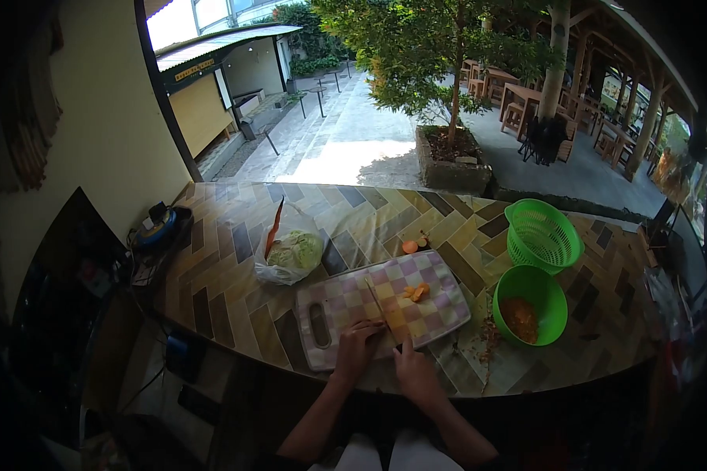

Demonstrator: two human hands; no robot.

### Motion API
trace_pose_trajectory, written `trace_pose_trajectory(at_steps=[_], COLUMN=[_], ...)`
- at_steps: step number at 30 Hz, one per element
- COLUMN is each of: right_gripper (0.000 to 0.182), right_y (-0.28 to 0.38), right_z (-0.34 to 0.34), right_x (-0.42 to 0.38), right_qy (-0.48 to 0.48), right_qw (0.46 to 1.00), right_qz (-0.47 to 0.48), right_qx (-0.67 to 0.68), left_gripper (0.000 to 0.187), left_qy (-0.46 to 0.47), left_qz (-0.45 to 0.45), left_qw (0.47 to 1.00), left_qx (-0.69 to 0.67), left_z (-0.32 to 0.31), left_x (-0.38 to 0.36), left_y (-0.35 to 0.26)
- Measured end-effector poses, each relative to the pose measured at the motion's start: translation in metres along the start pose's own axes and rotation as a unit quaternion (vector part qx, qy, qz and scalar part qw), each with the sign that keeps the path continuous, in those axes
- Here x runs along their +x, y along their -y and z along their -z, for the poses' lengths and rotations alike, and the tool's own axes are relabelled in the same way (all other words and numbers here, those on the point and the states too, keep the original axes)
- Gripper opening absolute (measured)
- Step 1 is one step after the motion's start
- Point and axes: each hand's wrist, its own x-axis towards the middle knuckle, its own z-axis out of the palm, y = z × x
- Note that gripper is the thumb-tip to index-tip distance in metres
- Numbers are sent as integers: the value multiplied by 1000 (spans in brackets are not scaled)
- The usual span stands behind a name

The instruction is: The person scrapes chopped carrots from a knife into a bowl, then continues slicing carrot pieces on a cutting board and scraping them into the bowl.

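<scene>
My right hand (413, 367) grips a knife (382, 304), its blade resting across the pink-and-white checkered cutting board (346, 290) and pointing away from me. Close against the blade's left side is my left hand (359, 344), fingers bent and pressed together on the board. Whatever lies under those fingers is hidden. Orange cut pieces, apparently carrot (417, 292), lie on the board right of the knife. Just beyond the board's far edge sit a round orange carrot end (410, 246) and a smaller dark-tipped one.
A clear plastic bag holds a pale green cabbage (298, 250) and a thin carrot (274, 229). On the right, a green colander (543, 235) stands behind a green bowl (554, 302) containing orange bits. Scraps (489, 339) litter the tiled table (220, 267). A cable box (157, 228) sits far left.
</scene>
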Motion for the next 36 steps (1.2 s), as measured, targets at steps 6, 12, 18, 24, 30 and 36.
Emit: trace_pose_trajectory(at_steps=[6,12,18,24,30,36], right_gripper=[28,30,31,29,29,30], right_y=[4,6,3,3,5,2], right_z=[6,2,-11,-2,-8,-17], right_x=[-16,1,14,-3,12,19], right_qy=[24,38,2,19,28,0], right_qw=[999,998,999,1000,999,1000], right_qz=[-8,-24,-3,-6,-19,-3], right_qx=[-24,-50,-32,-12,-31,-29], left_gripper=[15,16,17,17,18,18], left_qy=[0,6,8,-6,6,16], left_qz=[17,7,3,7,10,10], left_qw=[1000,1000,1000,1000,1000,1000], left_qx=[15,19,8,11,7,0], left_z=[-1,0,3,-1,0,6], left_x=[-2,-3,-1,-2,-3,-2], left_y=[-3,-5,-2,3,1,-1])
